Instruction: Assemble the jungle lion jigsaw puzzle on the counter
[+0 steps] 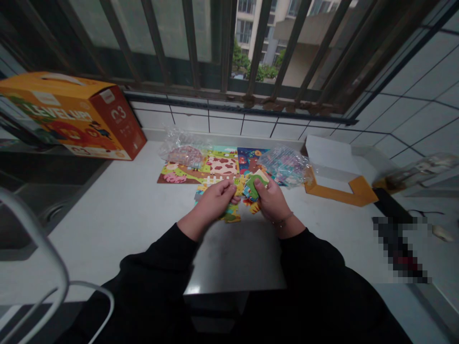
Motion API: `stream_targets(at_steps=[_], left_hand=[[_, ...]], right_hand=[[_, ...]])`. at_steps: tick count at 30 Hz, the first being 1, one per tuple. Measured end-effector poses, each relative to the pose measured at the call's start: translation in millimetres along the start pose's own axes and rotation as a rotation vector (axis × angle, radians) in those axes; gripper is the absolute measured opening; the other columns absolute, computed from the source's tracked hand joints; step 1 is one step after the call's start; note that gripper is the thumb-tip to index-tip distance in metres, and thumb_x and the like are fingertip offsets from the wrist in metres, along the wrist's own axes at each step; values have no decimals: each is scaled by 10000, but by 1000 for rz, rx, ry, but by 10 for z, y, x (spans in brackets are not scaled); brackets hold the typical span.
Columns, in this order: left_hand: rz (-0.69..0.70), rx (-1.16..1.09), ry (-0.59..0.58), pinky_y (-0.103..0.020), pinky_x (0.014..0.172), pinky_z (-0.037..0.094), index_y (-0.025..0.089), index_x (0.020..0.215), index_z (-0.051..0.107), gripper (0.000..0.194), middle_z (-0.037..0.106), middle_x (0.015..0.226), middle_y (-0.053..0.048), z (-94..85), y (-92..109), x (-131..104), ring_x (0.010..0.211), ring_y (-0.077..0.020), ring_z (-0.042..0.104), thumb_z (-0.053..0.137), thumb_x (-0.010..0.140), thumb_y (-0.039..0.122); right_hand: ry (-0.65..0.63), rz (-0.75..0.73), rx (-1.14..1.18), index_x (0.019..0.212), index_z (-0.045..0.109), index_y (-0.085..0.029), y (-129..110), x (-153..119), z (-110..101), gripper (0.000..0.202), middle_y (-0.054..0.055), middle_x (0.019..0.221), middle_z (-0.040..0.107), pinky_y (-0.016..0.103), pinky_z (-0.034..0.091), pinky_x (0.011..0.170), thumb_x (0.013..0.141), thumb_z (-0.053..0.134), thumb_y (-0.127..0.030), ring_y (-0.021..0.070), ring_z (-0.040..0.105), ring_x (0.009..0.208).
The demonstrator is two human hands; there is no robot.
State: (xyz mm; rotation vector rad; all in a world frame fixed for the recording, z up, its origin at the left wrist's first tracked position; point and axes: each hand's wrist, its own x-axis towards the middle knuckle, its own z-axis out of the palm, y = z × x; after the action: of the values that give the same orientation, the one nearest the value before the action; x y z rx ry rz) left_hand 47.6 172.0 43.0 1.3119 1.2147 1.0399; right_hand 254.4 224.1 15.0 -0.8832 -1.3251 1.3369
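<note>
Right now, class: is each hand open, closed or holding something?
Left hand: curled closed; whether it grips anything cannot be told.
Right hand: closed, holding puzzle pieces.

Black sleeves (pixel 158 272), thin bracelet (pixel 284 220) at right wrist

On the box (pixel 77 119) to my left I read "LEVEL UP!" across the front and what looks like "03" on its side; smaller print blurs.

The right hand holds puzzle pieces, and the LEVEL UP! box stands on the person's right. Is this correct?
Not the side: in the head view, the LEVEL UP! box stands on the person's left. The right hand does hold puzzle pieces.
</note>
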Motion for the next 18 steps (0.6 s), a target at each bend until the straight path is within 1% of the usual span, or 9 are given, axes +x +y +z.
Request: stream_targets(at_steps=[3,6,9,11,12,14,15,16,18], left_hand=[[28,-41,-71,-369,903,617,220,1100,680,149,794,981,-49,23,-69,22,902,-202,792,662,1048,359],[47,-13,-106,-380,925,621,218,1211,703,211,806,1078,-76,41,-127,25,923,-201,792,667,1038,333],[82,26,-57,-373,890,623,235,1444,635,416,762,1238,-102,29,-107,1,913,-189,779,653,1037,316],[131,167,26,-375,884,614,243,1565,546,538,720,1294,-112,-21,-52,-30,916,-186,760,640,1038,297],[163,289,64,-386,899,606,235,1563,549,538,712,1285,-113,-60,-20,-47,937,-198,748,646,1037,300],[225,563,79,-427,960,582,210,1413,659,422,716,1223,-114,-156,27,-79,1026,-249,719,703,1023,365],[245,685,49,-449,988,568,205,1297,713,378,719,1191,-113,-203,37,-92,1067,-279,703,761,996,427],[253,786,9,-464,1005,555,206,1196,743,387,720,1167,-113,-245,36,-101,1094,-306,688,829,946,488],[239,921,-84,-470,1003,540,212,1078,756,476,719,1149,-111,-302,1,-105,1109,-337,671,954,810,551]], right_hand=[[-69,20,-63,1222,731,-275,13,-5,-2,597,45,1088,809,345,641,858,882,855,-750,216,762,915],[-83,35,-108,1243,729,-263,9,-5,12,642,55,1123,811,348,638,873,863,863,-763,221,762,949],[-81,52,-117,1247,716,-261,-8,-1,5,651,54,1128,813,367,640,888,847,881,-747,227,763,950],[-49,26,-125,1237,708,-272,-35,2,-22,618,49,1131,813,376,640,900,845,895,-712,231,765,962],[-23,0,-137,1235,705,-279,-52,3,-40,598,47,1140,812,381,640,911,848,898,-692,234,765,978],[26,-63,-190,1232,700,-285,-78,6,-76,559,51,1176,804,405,636,956,854,899,-646,248,765,1033],[36,-91,-228,1230,697,-283,-84,7,-90,549,56,1201,797,423,632,985,847,907,-617,258,763,1066],[30,-110,-268,1231,693,-279,-83,8,-99,560,62,1226,788,441,626,1012,824,928,-583,268,760,1097],[-34,-111,-329,1261,674,-270,-62,11,-103,644,72,1257,772,462,617,1040,751,985,-509,283,757,1134]])
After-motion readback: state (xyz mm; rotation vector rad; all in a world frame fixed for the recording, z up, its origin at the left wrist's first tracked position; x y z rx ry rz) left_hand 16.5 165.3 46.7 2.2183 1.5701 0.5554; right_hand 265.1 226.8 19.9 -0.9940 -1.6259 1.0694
